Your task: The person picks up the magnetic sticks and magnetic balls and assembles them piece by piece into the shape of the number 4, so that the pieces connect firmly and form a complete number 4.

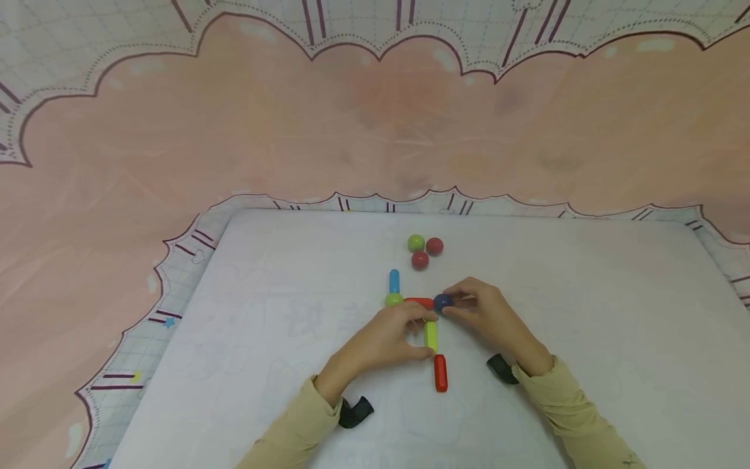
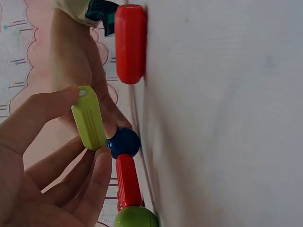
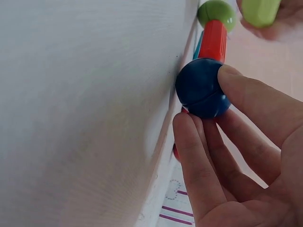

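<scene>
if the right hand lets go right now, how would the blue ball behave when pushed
Being round, the blue ball would probably roll if free. It butts against a red rod, so a push might shove that too. Its shine suggests it could be slippery in the right hand.

One white tabletop (image 1: 562, 273), plain, faintly mottled; far edge nearly level across my head view, left edge slanting outward toward me. One printed sheet (image 1: 322, 117), peach ground, slightly creased, showing beyond and beside the tabletop; whether it covers floor or wall, I cannot tell. Its pale borders (image 1: 117, 32): scalloped maroon outline, dotted inner line, fine grid, paired maroon strokes. One small printed blue star (image 1: 169, 322), left border. Light: soft, muted; in my wrist views the tabletop greys into blurred shadow.
</scene>
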`<action>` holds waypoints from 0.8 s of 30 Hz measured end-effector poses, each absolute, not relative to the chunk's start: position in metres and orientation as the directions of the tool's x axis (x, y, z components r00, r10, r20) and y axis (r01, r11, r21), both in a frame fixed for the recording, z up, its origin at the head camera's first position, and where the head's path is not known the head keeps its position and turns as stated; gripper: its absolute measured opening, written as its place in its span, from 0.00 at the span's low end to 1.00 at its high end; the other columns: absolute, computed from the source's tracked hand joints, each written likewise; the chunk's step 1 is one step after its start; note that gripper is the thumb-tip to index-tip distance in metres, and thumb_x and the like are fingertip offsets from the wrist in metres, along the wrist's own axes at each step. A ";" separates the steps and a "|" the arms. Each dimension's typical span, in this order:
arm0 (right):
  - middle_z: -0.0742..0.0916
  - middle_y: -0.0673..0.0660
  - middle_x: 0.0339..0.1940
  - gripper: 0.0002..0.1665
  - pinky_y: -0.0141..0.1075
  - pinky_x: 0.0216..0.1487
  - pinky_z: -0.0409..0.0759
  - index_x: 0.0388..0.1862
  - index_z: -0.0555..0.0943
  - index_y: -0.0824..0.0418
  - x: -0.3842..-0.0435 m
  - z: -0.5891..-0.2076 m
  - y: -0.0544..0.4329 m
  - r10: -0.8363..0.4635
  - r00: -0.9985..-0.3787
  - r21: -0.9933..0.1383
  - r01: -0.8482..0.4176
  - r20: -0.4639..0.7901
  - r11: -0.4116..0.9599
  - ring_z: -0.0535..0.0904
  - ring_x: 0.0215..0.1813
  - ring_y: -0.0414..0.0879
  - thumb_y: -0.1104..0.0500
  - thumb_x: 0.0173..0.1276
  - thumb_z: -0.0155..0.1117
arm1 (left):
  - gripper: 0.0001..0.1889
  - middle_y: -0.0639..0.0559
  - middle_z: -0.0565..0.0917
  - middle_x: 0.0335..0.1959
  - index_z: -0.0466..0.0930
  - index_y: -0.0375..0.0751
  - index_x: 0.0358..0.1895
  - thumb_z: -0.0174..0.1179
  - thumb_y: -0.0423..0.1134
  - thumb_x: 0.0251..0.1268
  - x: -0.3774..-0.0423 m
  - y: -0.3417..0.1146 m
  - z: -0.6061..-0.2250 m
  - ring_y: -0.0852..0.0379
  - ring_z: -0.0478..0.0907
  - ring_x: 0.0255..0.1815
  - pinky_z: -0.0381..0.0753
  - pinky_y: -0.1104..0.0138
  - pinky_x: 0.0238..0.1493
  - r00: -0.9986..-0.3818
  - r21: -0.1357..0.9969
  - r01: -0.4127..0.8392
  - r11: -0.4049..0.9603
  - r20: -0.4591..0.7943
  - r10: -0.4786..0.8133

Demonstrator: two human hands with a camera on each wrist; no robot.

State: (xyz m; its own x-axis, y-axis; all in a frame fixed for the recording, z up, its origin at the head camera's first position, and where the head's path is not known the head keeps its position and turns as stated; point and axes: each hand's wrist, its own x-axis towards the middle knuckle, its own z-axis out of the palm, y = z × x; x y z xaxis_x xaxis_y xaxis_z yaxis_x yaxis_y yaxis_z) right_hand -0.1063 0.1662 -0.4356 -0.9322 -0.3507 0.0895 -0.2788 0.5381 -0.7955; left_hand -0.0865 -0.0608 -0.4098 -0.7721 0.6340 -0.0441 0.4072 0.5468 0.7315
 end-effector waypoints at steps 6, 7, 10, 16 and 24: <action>0.86 0.59 0.43 0.16 0.42 0.51 0.85 0.47 0.83 0.67 -0.107 -0.436 0.167 -0.359 -0.927 -0.808 -0.291 0.106 0.512 0.86 0.45 0.50 0.68 0.59 0.73 | 0.24 0.51 0.83 0.48 0.81 0.38 0.56 0.74 0.37 0.55 -0.097 -0.056 -0.408 0.54 0.78 0.46 0.80 0.66 0.49 -0.794 0.770 0.402 0.495 0.023 0.608; 0.86 0.59 0.44 0.16 0.42 0.51 0.85 0.47 0.83 0.67 -0.107 -0.436 0.167 -0.359 -0.927 -0.809 -0.291 0.107 0.511 0.86 0.45 0.50 0.68 0.59 0.73 | 0.23 0.51 0.83 0.48 0.81 0.39 0.56 0.73 0.37 0.55 -0.098 -0.055 -0.407 0.54 0.78 0.46 0.80 0.65 0.49 -0.797 0.776 0.397 0.491 0.026 0.603; 0.86 0.58 0.44 0.17 0.42 0.50 0.85 0.47 0.83 0.67 -0.107 -0.436 0.168 -0.355 -0.929 -0.805 -0.288 0.103 0.519 0.86 0.45 0.50 0.68 0.59 0.74 | 0.22 0.52 0.82 0.49 0.81 0.40 0.55 0.73 0.36 0.56 -0.103 -0.054 -0.408 0.54 0.78 0.47 0.81 0.63 0.51 -0.800 0.791 0.384 0.476 0.028 0.600; 0.86 0.58 0.45 0.17 0.42 0.51 0.85 0.48 0.84 0.66 -0.107 -0.435 0.169 -0.353 -0.932 -0.801 -0.274 0.085 0.533 0.86 0.45 0.49 0.67 0.58 0.74 | 0.18 0.52 0.83 0.49 0.83 0.39 0.52 0.72 0.34 0.57 -0.112 -0.051 -0.407 0.57 0.80 0.47 0.81 0.70 0.53 -0.802 0.813 0.376 0.444 0.046 0.595; 0.86 0.59 0.44 0.17 0.42 0.50 0.85 0.47 0.84 0.67 -0.108 -0.435 0.168 -0.356 -0.931 -0.814 -0.270 0.083 0.515 0.86 0.45 0.51 0.68 0.58 0.74 | 0.17 0.46 0.81 0.56 0.85 0.38 0.51 0.71 0.33 0.58 -0.123 -0.048 -0.408 0.52 0.79 0.56 0.80 0.69 0.56 -0.832 0.812 0.381 0.442 0.094 0.546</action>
